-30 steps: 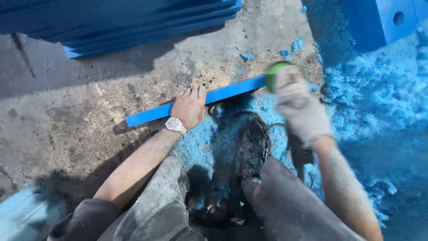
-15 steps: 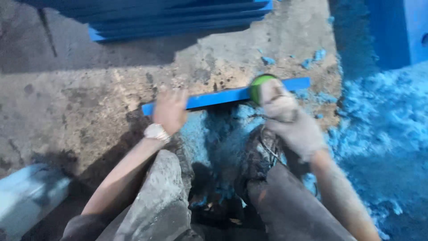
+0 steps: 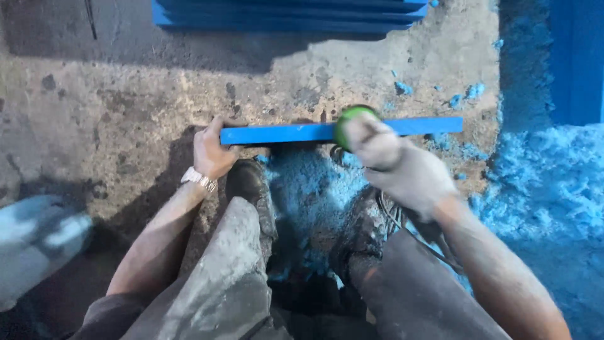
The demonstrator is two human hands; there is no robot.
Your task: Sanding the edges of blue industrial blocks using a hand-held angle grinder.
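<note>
Left hand: the bare left hand (image 3: 212,153), a pale metal wristwatch (image 3: 199,179) on its wrist, rests on the left end of the strip, fingers curled over the end and pressing it down onto the floor.

Right hand: the dust-covered right hand (image 3: 402,170) is clenched around a small power tool with a round green head (image 3: 348,123); the fingers wrap the tool's body, which the hand mostly hides, so its exact kind is hard to tell, possibly a grinder.

Strip: the long, flat, bright blue plastic strip (image 3: 296,133) lies nearly level across the middle of the view, on the floor, just beyond the person's shoes. The green head touches it a little right of its middle.

Cable: a dark cable (image 3: 393,220) runs from under the right hand back toward the right leg.

Shoes: two dark, dusty work shoes (image 3: 251,182) stand just near of the strip, one behind each hand, with grey trouser legs (image 3: 226,277) below them.

Floor: rough, stained concrete floor (image 3: 113,107), in shade at the left.

Shavings: pale blue plastic shavings (image 3: 547,189) lie heaped at the right and spread between the shoes under the strip.

Stack: a pile of flat blue plastic boards (image 3: 283,16) lies at the top edge, well apart from the strip.

Blue block: a large blue upright shape (image 3: 576,56) fills the top right corner.
</note>
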